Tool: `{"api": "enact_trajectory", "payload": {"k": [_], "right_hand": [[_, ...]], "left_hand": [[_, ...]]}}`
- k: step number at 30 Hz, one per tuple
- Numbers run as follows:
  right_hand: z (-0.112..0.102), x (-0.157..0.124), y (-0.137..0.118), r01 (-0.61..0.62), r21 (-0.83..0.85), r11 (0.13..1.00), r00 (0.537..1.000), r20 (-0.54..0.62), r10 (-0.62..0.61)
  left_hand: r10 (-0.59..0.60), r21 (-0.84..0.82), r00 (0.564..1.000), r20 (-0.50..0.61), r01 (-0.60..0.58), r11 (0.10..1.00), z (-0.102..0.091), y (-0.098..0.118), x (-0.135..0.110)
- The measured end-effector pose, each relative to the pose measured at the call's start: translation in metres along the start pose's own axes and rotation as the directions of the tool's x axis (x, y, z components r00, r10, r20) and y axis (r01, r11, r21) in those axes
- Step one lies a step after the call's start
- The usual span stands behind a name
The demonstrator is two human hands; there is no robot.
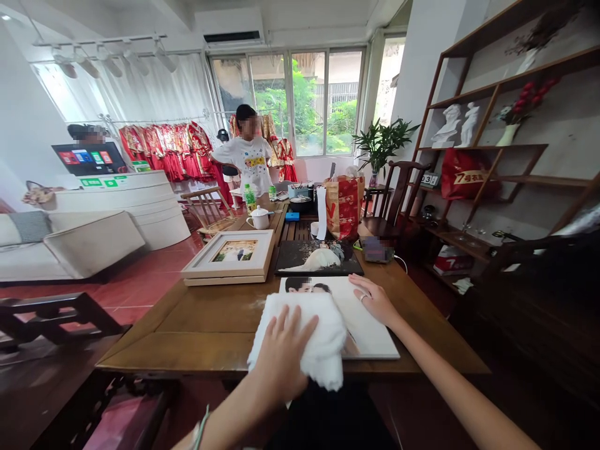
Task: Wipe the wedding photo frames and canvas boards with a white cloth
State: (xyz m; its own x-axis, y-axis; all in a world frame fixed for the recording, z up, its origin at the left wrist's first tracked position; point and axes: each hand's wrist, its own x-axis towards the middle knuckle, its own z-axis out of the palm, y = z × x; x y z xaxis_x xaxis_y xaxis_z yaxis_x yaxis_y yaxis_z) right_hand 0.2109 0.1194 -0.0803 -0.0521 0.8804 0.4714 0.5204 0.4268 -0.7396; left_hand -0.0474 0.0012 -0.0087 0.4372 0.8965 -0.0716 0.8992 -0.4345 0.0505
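Your left hand [284, 351]: spread on terry towel [325, 328] | right hand [375, 302]: flat on portrait panel [370, 340], towel's 2 o'clock | framed photo [233, 251]: 11 o'clock

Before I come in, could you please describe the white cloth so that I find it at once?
On the brown wooden table, go to the near edge, where a pale photo panel lies under the person's right hand. The white cloth partly covers this panel, beneath the left hand. Unlike the flat panel, it is fluffy and hangs past the table edge.
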Motion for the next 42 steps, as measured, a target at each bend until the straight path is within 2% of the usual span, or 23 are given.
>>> {"api": "enact_trajectory", "payload": {"k": [3, 6, 8, 10, 12, 14, 17, 21, 24, 26, 28, 33, 37, 39, 42], "right_hand": [[-0.001, 0.0, 0.0, -0.001, -0.002, 1.0, 1.0, 0.008, 0.001], [-0.002, -0.001, -0.002, -0.012, -0.014, 1.0, 1.0, 0.013, 0.012], [-0.002, -0.001, -0.003, -0.021, -0.028, 0.999, 1.0, 0.008, 0.021], [-0.003, -0.001, -0.004, -0.028, -0.04, 0.999, 1.0, 0.007, 0.028], [-0.003, -0.001, -0.005, -0.031, -0.043, 0.999, 0.999, 0.011, 0.032], [-0.003, -0.001, -0.006, -0.029, -0.039, 0.999, 0.999, 0.013, 0.03], [-0.003, -0.001, -0.007, -0.027, -0.027, 0.999, 1.0, 0.011, 0.027], [-0.001, -0.001, -0.006, -0.034, -0.024, 0.999, 0.999, 0.01, 0.035], [-0.001, -0.001, -0.004, -0.024, -0.028, 0.999, 1.0, 0.01, 0.024], [-0.001, -0.001, -0.004, -0.019, -0.03, 0.999, 1.0, 0.012, 0.019], [-0.001, -0.001, -0.004, -0.017, -0.034, 0.999, 1.0, 0.014, 0.017], [-0.003, -0.001, -0.005, -0.014, -0.039, 0.999, 1.0, 0.018, 0.015], [-0.003, -0.002, -0.004, -0.018, -0.042, 0.999, 1.0, 0.005, 0.018], [-0.003, -0.001, -0.003, -0.015, -0.039, 0.999, 1.0, 0.005, 0.016], [-0.003, -0.001, -0.003, -0.009, -0.024, 1.0, 1.0, 0.008, 0.01]], "left_hand": [[0.038, 0.035, 0.997, -0.067, -0.036, 0.999, -0.007, -0.014, 0.042], [0.041, 0.065, 0.996, -0.074, -0.037, 0.997, -0.014, -0.024, 0.084], [0.023, 0.062, 0.998, -0.058, -0.019, 0.998, -0.019, -0.028, 0.102], [0.01, 0.055, 0.999, -0.045, -0.008, 0.998, -0.023, -0.03, 0.11], [0.013, 0.058, 0.999, -0.034, -0.011, 0.998, -0.024, -0.03, 0.104], [0.016, 0.068, 0.999, -0.03, -0.014, 0.998, -0.021, -0.027, 0.084], [-0.004, 0.071, 1.0, 0.015, 0.003, 0.997, -0.008, -0.013, 0.038], [0.055, -0.012, 0.993, 0.102, -0.054, 0.998, 0.009, 0.009, -0.018], [0.032, -0.034, 0.985, 0.167, -0.027, 0.999, 0.007, 0.017, -0.032], [0.017, -0.026, 0.988, 0.152, -0.013, 1.0, 0.002, 0.016, -0.024], [0.037, -0.018, 0.995, 0.09, -0.035, 0.999, -0.003, 0.011, -0.007], [0.055, -0.005, 0.998, -0.034, -0.055, 0.998, -0.006, -0.004, 0.06], [-0.004, 0.002, 0.999, -0.048, 0.004, 1.0, -0.009, -0.006, 0.102], [-0.014, 0.002, 0.999, -0.038, 0.014, 1.0, -0.011, -0.005, 0.105], [-0.006, 0.005, 1.0, -0.023, 0.006, 1.0, -0.009, -0.004, 0.085]]}}
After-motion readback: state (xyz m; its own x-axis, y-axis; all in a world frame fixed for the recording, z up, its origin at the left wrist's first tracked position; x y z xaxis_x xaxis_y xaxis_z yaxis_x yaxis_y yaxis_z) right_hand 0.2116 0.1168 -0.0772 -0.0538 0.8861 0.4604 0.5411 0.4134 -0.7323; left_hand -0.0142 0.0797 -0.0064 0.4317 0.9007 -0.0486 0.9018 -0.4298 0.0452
